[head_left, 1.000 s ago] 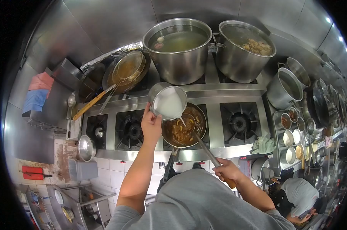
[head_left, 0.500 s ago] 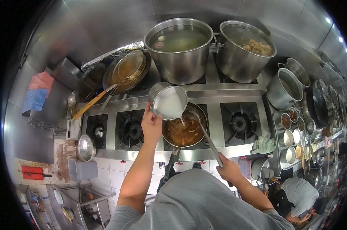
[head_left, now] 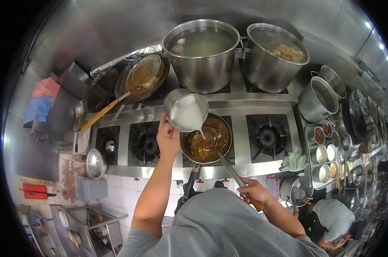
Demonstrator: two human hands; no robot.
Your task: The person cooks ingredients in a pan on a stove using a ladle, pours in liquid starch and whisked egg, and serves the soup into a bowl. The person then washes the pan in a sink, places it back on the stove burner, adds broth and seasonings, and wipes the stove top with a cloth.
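My left hand (head_left: 168, 136) grips a metal container (head_left: 170, 105) of white liquid (head_left: 187, 115), tilted over the frying pan (head_left: 229, 147). A thin white stream runs from its rim into the pan. Brown sauce with pale pieces (head_left: 197, 147) fills the pan, which sits on a front burner with its black handle (head_left: 192, 181) toward my body. My right hand (head_left: 254, 192) is closed round the wooden-ended handle of a ladle (head_left: 231, 168), whose bowl rests in the sauce.
Two large stockpots (head_left: 204, 70) (head_left: 273, 70) stand behind the pan. A strainer (head_left: 146, 70) lies over a wok at the back left. Bare burners (head_left: 267, 136) flank the pan. Sauce containers (head_left: 323, 173) stand at right; a co-worker (head_left: 335, 218) bends at lower right.
My right hand has moved a little down and right along with the ladle, whose bowl has shifted in the sauce. The container stays tilted, still pouring.
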